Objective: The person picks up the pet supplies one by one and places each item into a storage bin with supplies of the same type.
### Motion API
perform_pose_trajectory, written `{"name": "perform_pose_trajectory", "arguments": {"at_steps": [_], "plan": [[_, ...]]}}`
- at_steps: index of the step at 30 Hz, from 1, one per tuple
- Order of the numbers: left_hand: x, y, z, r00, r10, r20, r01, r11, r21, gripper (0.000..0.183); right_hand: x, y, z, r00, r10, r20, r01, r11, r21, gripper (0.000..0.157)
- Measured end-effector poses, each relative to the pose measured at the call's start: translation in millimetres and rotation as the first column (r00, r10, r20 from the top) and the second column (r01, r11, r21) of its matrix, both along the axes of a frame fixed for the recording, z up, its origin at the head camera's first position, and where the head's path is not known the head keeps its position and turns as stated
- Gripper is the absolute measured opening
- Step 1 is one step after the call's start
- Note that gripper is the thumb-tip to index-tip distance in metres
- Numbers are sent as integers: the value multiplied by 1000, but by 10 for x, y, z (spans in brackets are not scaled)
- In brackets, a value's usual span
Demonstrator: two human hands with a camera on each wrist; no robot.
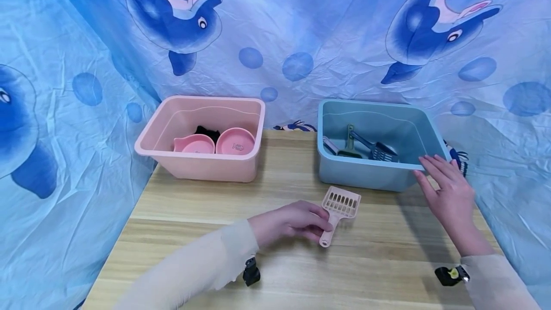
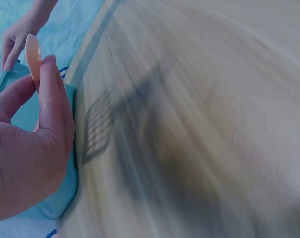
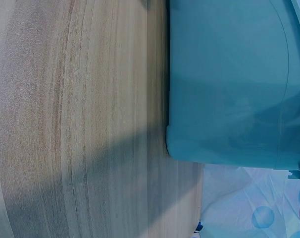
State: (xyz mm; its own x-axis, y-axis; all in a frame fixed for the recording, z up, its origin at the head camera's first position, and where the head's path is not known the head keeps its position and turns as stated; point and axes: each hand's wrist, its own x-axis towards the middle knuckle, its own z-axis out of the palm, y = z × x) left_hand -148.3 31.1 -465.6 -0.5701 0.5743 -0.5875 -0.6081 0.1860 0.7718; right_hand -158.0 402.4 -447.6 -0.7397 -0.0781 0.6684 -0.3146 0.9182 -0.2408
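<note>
My left hand (image 1: 303,224) pinches the handle of a pale pink slotted litter scoop (image 1: 341,203) between thumb and fingers. The scoop's slotted head points away, just in front of a blue bin (image 1: 366,176). In the left wrist view the scoop (image 2: 33,59) shows nearly edge-on above the table, and its slotted shadow falls on the wood. My right hand (image 1: 449,193) rests with extended fingers on the blue bin's rim at the front right corner. Inside the blue bin lie a green scoop (image 1: 350,145), a dark blue slotted scoop (image 1: 380,151) and a pale-handled tool (image 1: 330,146).
A pink bin (image 1: 211,169) stands at the back left of the wooden table (image 1: 193,209). It holds a round pink dish (image 1: 241,142), an eared pink dish (image 1: 195,144) and a black item (image 1: 208,132). A blue dolphin-print cloth (image 1: 275,23) hangs behind and at the sides.
</note>
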Motion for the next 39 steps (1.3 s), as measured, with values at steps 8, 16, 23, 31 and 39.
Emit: {"name": "perform_pose_trajectory", "arguments": {"at_steps": [8, 16, 23, 31, 39], "plan": [[-74, -243, 312, 991, -126, -43, 124, 991, -54, 20, 2, 2, 12, 1000, 2, 8, -2, 1000, -5, 75], [-255, -429, 821, 954, -280, -111, 267, 956, -118, 24, -11, 20, 27, 1000, 8, 7, -8, 1000, -2, 77], [-433, -484, 1351, 919, -372, -130, 350, 922, -167, 25, -7, 22, 42, 1000, 21, 11, -21, 1000, -8, 65], [-773, -334, 1789, 917, -378, -132, 347, 915, -205, 31, -11, 46, 66, 1000, 17, 18, -17, 1000, -8, 72], [-1128, -116, 1816, 940, -321, -110, 305, 942, -142, 32, 30, 24, 59, 1000, 9, 27, -9, 1000, 7, 48]]}}
